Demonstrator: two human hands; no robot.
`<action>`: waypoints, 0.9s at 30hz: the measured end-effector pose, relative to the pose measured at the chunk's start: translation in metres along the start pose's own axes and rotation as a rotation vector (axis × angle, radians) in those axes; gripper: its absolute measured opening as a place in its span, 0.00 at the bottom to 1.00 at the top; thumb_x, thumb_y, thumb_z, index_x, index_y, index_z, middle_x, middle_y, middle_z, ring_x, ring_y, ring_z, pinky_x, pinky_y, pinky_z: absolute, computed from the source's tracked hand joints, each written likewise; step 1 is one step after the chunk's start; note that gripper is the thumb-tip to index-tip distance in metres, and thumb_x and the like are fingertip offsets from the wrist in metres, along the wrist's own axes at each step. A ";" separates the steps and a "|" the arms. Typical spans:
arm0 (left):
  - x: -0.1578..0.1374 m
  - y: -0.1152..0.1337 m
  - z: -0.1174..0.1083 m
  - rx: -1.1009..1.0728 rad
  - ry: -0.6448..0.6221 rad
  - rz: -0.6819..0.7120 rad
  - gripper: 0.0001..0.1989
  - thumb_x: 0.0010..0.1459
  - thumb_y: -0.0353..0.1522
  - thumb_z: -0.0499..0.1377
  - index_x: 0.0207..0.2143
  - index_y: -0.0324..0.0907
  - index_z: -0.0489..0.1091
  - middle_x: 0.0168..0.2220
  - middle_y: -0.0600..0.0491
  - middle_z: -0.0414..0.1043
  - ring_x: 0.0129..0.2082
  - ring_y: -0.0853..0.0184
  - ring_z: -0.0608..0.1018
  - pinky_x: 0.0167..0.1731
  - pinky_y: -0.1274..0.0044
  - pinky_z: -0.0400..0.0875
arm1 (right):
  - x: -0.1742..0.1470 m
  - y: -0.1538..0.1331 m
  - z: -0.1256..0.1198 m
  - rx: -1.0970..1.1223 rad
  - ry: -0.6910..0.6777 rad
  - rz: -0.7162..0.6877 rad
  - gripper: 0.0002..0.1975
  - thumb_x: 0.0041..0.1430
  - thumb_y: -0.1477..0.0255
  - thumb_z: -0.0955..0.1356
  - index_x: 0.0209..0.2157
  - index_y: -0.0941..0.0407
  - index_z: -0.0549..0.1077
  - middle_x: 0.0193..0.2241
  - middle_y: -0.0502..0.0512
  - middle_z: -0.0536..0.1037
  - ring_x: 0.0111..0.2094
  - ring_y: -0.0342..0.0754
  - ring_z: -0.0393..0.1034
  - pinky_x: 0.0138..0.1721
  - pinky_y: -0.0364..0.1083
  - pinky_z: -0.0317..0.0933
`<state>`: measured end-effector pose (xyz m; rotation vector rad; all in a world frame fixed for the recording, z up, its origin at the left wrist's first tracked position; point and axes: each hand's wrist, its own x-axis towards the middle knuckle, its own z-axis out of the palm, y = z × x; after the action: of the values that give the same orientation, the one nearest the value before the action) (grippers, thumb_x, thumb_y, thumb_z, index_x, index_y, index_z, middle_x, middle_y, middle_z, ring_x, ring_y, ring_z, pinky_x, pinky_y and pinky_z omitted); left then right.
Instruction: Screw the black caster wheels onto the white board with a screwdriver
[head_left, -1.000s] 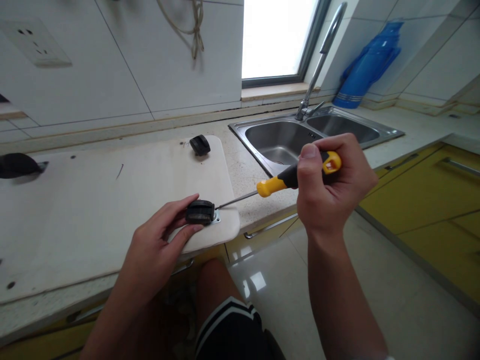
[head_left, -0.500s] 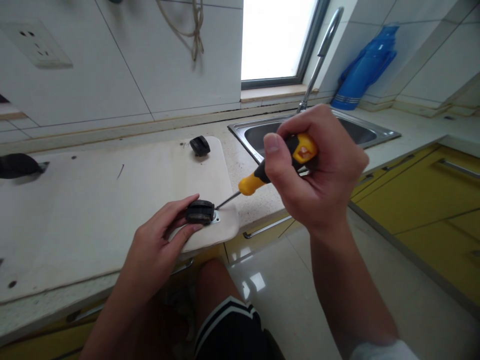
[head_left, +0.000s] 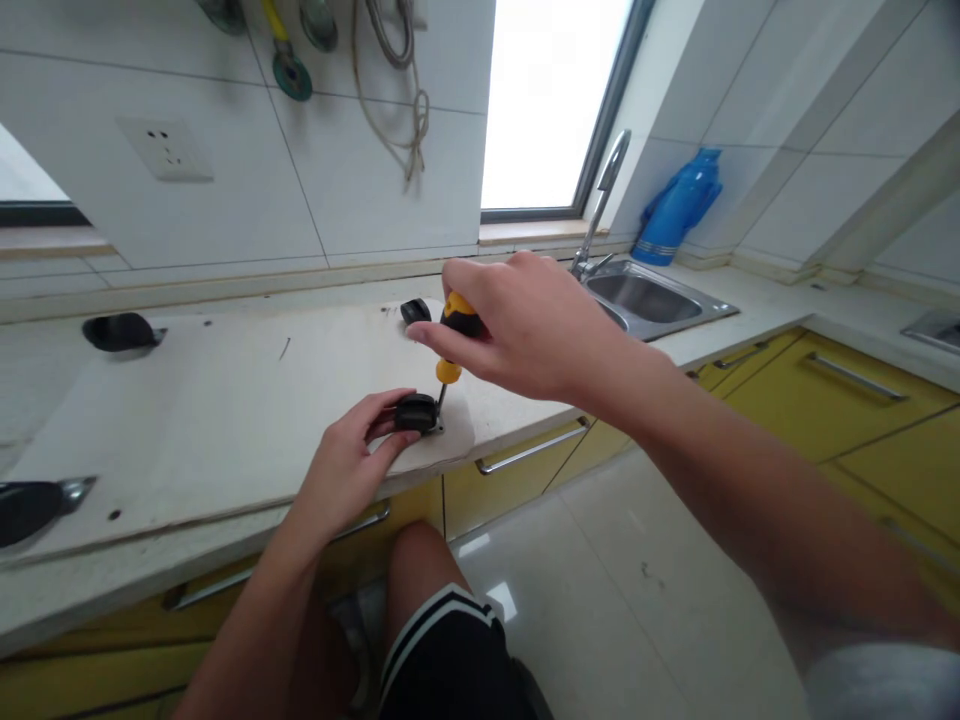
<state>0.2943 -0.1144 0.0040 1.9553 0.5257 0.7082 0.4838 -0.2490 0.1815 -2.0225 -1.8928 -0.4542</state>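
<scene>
A black caster wheel (head_left: pixel 416 412) with a metal mounting plate sits near the front right corner of a white board (head_left: pixel 225 430). My left hand (head_left: pixel 364 445) grips this caster between thumb and fingers. My right hand (head_left: pixel 517 325) is wrapped round a yellow and black screwdriver (head_left: pixel 448 371), held nearly upright. Its shaft reaches down to the plate at the caster's right side; the tip's exact seat is too small to make out. Behind it, a second caster (head_left: pixel 415 312) stands at the board's back right corner. More black casters show at the left end.
The board lies on a countertop (head_left: pixel 517 412) with yellow drawers (head_left: pixel 536 465) below. A steel sink (head_left: pixel 652 297) with a faucet (head_left: pixel 604 200) is to the right, beside a blue thermos (head_left: pixel 677 208). A socket (head_left: pixel 166 150) and hanging cords (head_left: pixel 412 130) are on the tiled wall.
My right hand has moved left and turned over the screwdriver, which has gone from slanted to nearly upright. The left hand still holds the caster. The camera view has shifted, showing more wall.
</scene>
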 end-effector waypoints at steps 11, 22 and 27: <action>0.004 0.006 0.001 0.008 0.002 0.068 0.24 0.60 0.38 0.66 0.58 0.42 0.76 0.57 0.42 0.84 0.55 0.51 0.86 0.64 0.56 0.79 | 0.029 -0.016 -0.020 0.000 -0.196 0.138 0.14 0.68 0.58 0.74 0.35 0.54 0.76 0.30 0.57 0.75 0.35 0.53 0.69 0.43 0.54 0.62; 0.006 0.006 0.001 0.052 0.067 0.109 0.21 0.58 0.33 0.67 0.54 0.42 0.78 0.55 0.42 0.85 0.54 0.50 0.86 0.61 0.59 0.79 | 0.041 -0.046 -0.024 -0.114 -0.358 0.138 0.27 0.48 0.58 0.86 0.42 0.55 0.78 0.32 0.53 0.79 0.36 0.51 0.74 0.39 0.48 0.66; 0.011 -0.001 0.003 0.077 0.108 0.105 0.20 0.57 0.30 0.66 0.53 0.42 0.78 0.56 0.43 0.85 0.55 0.50 0.86 0.61 0.59 0.79 | 0.047 -0.050 -0.025 -0.255 -0.397 0.218 0.22 0.73 0.53 0.71 0.53 0.58 0.77 0.49 0.60 0.81 0.47 0.52 0.78 0.50 0.55 0.75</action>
<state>0.3049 -0.1092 0.0050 2.0359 0.5249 0.8756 0.4367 -0.2154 0.2266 -2.6170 -1.8677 -0.2599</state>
